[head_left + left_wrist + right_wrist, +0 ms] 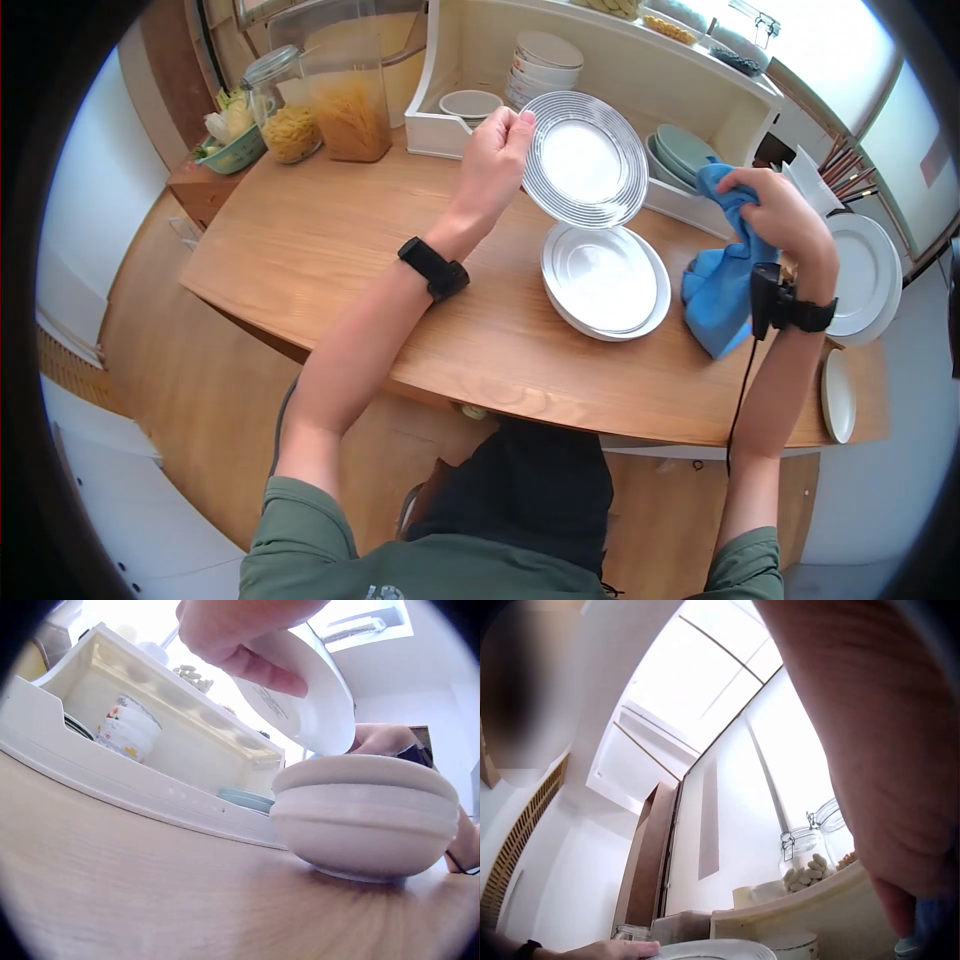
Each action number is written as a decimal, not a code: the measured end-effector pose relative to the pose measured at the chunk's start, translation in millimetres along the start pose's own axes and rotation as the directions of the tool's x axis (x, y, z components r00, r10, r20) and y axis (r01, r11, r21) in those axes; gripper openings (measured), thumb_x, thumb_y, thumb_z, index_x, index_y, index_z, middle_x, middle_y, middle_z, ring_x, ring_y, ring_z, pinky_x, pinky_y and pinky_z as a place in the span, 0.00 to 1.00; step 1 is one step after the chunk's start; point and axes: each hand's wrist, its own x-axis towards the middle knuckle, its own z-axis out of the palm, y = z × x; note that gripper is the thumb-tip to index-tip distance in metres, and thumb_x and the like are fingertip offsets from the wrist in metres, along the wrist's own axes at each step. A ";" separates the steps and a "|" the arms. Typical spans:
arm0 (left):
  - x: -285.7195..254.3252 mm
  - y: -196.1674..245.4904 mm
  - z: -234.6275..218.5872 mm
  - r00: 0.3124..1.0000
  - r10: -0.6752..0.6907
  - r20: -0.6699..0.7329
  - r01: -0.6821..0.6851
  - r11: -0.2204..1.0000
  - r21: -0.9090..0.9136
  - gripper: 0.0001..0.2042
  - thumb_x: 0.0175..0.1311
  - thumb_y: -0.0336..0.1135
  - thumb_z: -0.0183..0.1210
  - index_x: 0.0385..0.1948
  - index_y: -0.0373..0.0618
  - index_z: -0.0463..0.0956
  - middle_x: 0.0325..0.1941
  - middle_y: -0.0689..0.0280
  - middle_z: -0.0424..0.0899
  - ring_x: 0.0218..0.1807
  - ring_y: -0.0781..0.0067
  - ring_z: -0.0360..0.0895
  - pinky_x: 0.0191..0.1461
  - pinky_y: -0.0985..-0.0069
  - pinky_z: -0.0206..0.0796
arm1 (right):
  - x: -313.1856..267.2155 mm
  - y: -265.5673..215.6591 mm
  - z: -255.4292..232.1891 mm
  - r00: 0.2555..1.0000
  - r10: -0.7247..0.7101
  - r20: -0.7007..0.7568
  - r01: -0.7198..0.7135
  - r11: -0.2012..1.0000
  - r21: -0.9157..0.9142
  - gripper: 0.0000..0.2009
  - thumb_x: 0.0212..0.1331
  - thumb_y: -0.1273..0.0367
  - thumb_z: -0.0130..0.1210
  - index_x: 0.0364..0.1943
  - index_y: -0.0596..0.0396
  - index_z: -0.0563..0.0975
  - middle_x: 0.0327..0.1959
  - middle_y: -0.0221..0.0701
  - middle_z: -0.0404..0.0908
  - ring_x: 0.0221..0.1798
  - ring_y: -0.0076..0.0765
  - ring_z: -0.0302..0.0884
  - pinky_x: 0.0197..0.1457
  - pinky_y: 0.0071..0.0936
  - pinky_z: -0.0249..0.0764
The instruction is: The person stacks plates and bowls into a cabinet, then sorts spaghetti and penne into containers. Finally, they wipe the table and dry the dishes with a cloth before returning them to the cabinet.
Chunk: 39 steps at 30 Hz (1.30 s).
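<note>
My left hand (pixel 495 165) pinches the rim of a plate with grey concentric rings (pixel 585 160), thumb on its upper face. The left wrist view shows fingers (pixel 274 675) against the white underside of this plate. It is held tilted above a stack of white bowls (pixel 367 836) on the table, topped in the head view by a shallow white dish (pixel 605 280). To the right, my right hand (pixel 790 215) grips a bunched blue cloth (pixel 725 290), which hangs down toward the tabletop. Only a sliver of cloth shows in the right wrist view.
Behind the stack stands a white shelf unit (pixel 470 45) with stacked bowls (pixel 548 60) and green plates (pixel 685 150). Pasta containers (pixel 345 115) occupy the back left. White plates (pixel 855 275) stand at the right, near an oval dish (pixel 838 395) by the table edge.
</note>
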 end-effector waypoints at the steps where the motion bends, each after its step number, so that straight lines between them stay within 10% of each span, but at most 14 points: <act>1: -0.7 3.3 -2.5 0.998 -0.053 0.017 0.053 0.999 -0.011 0.17 0.73 0.40 0.49 0.22 0.44 0.63 0.19 0.75 0.63 0.23 0.85 0.57 0.24 0.79 0.53 | -1.5 3.0 -1.6 1.000 -0.017 -0.018 0.017 0.999 0.027 0.20 0.43 0.82 0.46 0.43 0.56 0.81 0.40 0.47 0.82 0.44 0.48 0.80 0.48 0.35 0.74; 11: 27.8 4.3 -49.3 0.978 -0.206 0.035 0.195 0.960 0.203 0.15 0.73 0.42 0.48 0.30 0.39 0.71 0.25 0.68 0.76 0.25 0.79 0.78 0.23 0.77 0.76 | -9.3 4.1 -9.2 0.985 -0.147 -0.093 0.147 0.989 -0.012 0.18 0.44 0.81 0.48 0.42 0.58 0.79 0.37 0.45 0.82 0.40 0.48 0.80 0.45 0.34 0.75; 21: 45.6 -4.5 -166.1 0.922 -0.387 0.020 0.313 0.772 0.553 0.16 0.73 0.45 0.48 0.39 0.40 0.74 0.32 0.68 0.78 0.30 0.78 0.78 0.30 0.75 0.76 | -8.7 40.3 -8.2 0.929 -0.277 -0.247 0.275 0.961 -0.041 0.19 0.43 0.81 0.48 0.42 0.54 0.80 0.34 0.42 0.82 0.37 0.42 0.80 0.40 0.33 0.76; 28: 38.9 -6.5 -230.9 0.799 -0.590 -0.113 0.557 0.657 0.507 0.15 0.74 0.46 0.46 0.44 0.43 0.73 0.34 0.70 0.80 0.32 0.78 0.79 0.34 0.75 0.77 | -31.6 15.3 -29.1 0.982 -0.003 -0.188 0.004 1.000 0.005 0.17 0.48 0.80 0.54 0.44 0.54 0.78 0.44 0.40 0.79 0.45 0.41 0.79 0.47 0.30 0.76; 30: 36.2 -11.4 -241.0 0.780 -0.612 -0.130 0.581 0.632 0.513 0.15 0.74 0.46 0.46 0.44 0.44 0.73 0.34 0.70 0.80 0.32 0.79 0.79 0.34 0.76 0.76 | -42.7 7.3 -48.6 0.997 -0.069 0.039 0.070 0.998 -0.009 0.23 0.43 0.79 0.50 0.49 0.53 0.79 0.41 0.43 0.83 0.43 0.43 0.81 0.45 0.31 0.75; 39: 29.9 -25.8 -257.3 0.698 -0.702 -0.140 0.616 0.489 0.618 0.16 0.74 0.44 0.46 0.45 0.39 0.74 0.34 0.69 0.80 0.32 0.78 0.79 0.33 0.76 0.77 | -63.3 12.4 -57.5 0.999 0.036 -0.020 -0.036 0.999 0.007 0.24 0.41 0.78 0.50 0.48 0.52 0.79 0.42 0.41 0.82 0.44 0.41 0.81 0.45 0.30 0.76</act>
